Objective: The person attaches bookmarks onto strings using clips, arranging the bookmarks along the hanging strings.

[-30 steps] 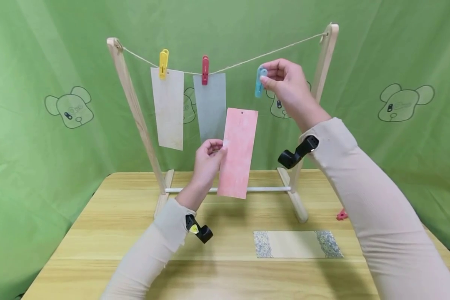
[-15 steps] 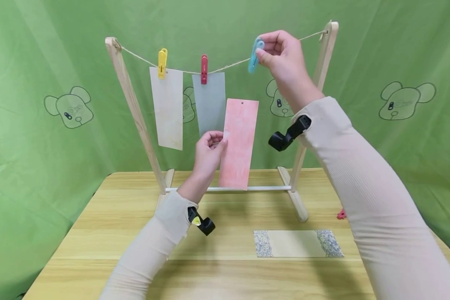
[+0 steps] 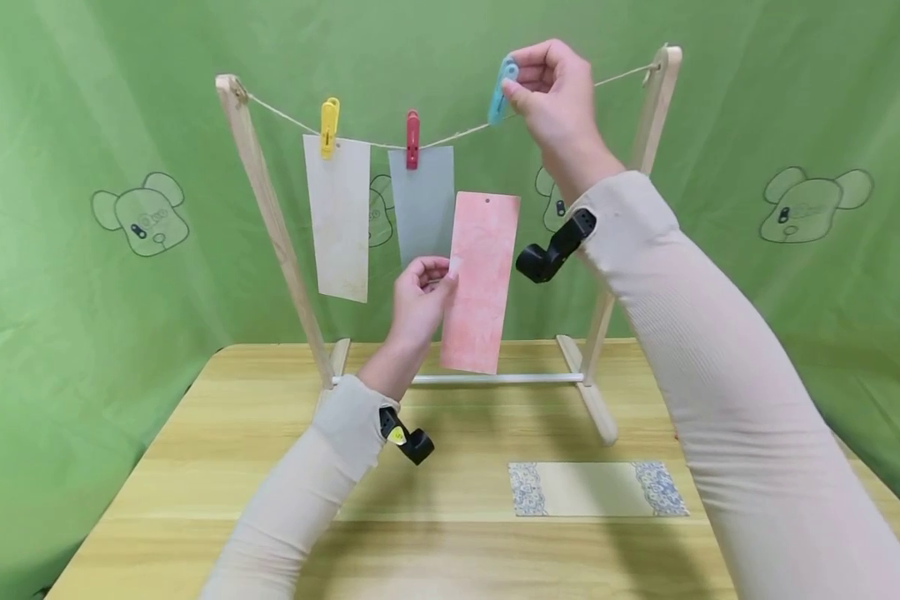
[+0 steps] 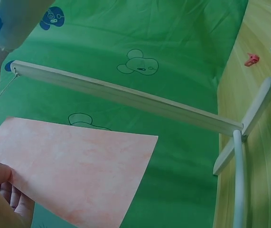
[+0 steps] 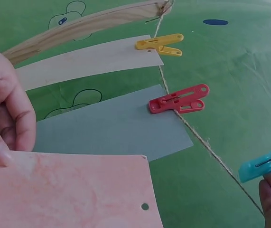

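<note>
Tabletop (image 3: 195, 450), wood-grained, below pink card (image 3: 483, 287), green curtain (image 3: 772, 100) behind

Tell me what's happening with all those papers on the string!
Someone's left grip holds a pink card, while their right grip pinches a blue clothespin near the string. The pink card isn't clipped up yet. A white card and a grey-blue card hang from yellow and red clothespins. Another card, with patterned ends, lies on the table.

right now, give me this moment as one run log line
left hand: holds pink card; right hand: pinches blue clothespin; string: white card, grey card clipped; pink card: unclipped
</note>
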`<state>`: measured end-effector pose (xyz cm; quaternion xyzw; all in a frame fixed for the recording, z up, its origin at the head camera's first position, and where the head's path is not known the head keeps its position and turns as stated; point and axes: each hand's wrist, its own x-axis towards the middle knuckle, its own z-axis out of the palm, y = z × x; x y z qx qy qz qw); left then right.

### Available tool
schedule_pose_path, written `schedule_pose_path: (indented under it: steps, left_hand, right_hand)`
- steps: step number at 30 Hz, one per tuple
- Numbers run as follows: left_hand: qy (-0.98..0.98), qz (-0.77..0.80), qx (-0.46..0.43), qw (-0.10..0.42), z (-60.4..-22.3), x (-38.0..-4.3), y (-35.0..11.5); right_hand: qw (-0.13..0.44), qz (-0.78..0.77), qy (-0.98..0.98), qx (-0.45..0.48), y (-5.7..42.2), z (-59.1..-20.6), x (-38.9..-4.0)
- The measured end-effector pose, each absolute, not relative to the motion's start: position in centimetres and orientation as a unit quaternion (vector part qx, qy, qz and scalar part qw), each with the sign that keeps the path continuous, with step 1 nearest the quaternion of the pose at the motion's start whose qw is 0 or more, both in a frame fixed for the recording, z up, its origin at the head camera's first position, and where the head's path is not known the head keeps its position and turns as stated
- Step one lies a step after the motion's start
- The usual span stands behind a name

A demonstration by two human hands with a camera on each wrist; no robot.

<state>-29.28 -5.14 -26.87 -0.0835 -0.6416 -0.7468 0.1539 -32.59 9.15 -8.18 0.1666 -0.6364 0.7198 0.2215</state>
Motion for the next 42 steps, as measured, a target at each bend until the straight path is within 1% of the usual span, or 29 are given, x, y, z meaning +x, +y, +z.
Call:
schedule_pose_path:
  steps: [8,24,34,42]
  left_hand:
    - [-0.642,-0.747,-0.086,0.151,-26.7,-29.4,-4.9]
    - [-0.639,-0.75,-0.078,0.152,-26.5,-29.6,-4.8]
    - [-0.633,-0.754,-0.073,0.16,-26.2,-30.0,-4.8]
    - [-0.626,-0.754,-0.074,0.186,-25.4,-30.6,-4.4]
  right_hand:
    - [0.249,0.712,-0.633,0.176,8.6,-8.0,-32.8]
    - [0.228,0.661,-0.704,0.123,8.7,-8.2,-33.2]
    - [0.183,0.629,-0.751,0.083,8.8,-8.4,-33.3]
    - [0.138,0.618,-0.771,0.067,9.0,-7.7,-33.1]
